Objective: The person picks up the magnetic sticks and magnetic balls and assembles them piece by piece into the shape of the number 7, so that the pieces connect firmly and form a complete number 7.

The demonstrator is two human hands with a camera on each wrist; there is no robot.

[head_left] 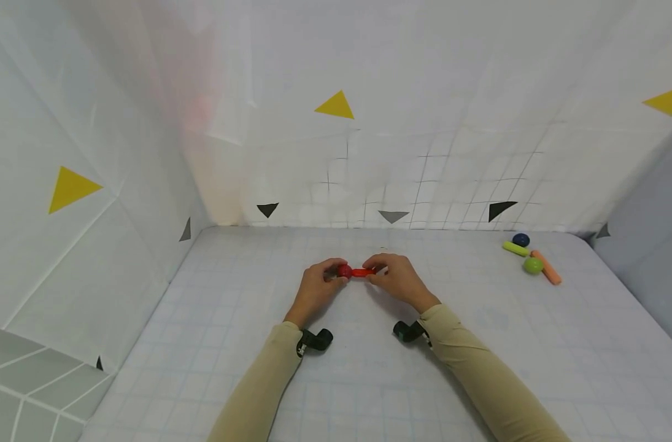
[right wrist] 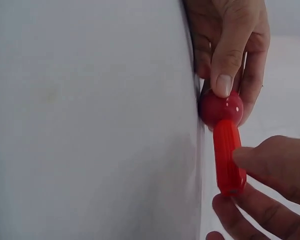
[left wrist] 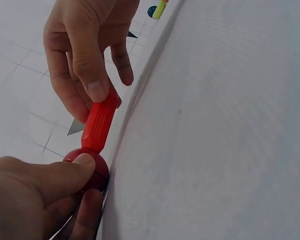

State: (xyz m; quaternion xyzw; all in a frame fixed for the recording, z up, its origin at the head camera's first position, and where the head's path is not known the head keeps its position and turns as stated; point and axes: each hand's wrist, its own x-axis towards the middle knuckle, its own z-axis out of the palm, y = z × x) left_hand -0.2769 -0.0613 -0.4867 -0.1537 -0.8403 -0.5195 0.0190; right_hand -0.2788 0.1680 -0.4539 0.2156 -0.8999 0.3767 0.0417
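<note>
Between thumb and fingers, my left hand (head_left: 316, 285) pinches a dark red ball (head_left: 344, 271), low over the white table. My right hand (head_left: 397, 279) pinches a bright red ridged stick (head_left: 361, 272) near its right end. The stick's other end meets the ball, so the two lie in one line. In the left wrist view the stick (left wrist: 99, 125) rises from the ball (left wrist: 101, 172), whose side is partly covered by the left thumb. From the right wrist, the ball (right wrist: 221, 108) shows glossy, with the left thumb on its top.
At the table's far right lie a dark blue ball (head_left: 520, 240), a yellow-green stick (head_left: 515, 248), a green ball (head_left: 532, 265) and an orange stick (head_left: 546, 267). White sheeting walls (head_left: 291, 159) with yellow and dark triangles stand behind and beside the table (head_left: 358, 380).
</note>
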